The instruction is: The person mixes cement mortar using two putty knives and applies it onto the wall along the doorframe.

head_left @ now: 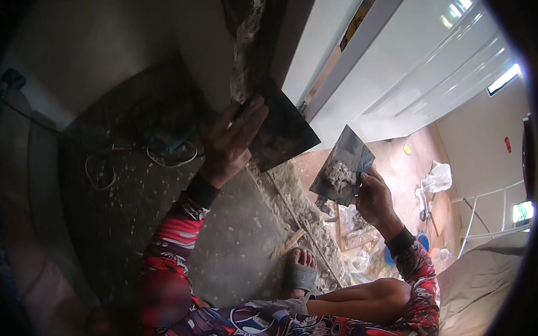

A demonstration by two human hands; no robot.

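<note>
Left hand (233, 136), fingers slightly parted, holds black square plate (285, 136) at three o'clock; right hand (377, 200) pinches grey rectangular plate (350, 145), ten o'clock.

Left side dim: wall (105, 49) and dark floor (218, 247) deep in shadow, detail muddy. Right side much brighter, daylight from the far right; two window patches (504, 80) burnt out white. White door (396, 74) glossy, streaked with glare, hot glints toward its far end. Dark plate (288, 132) almost black; grey plate (354, 146) catches light. Near left, reddish sleeve (167, 296) smeared, out of focus. Fisheye bend, black vignette all round.
</note>
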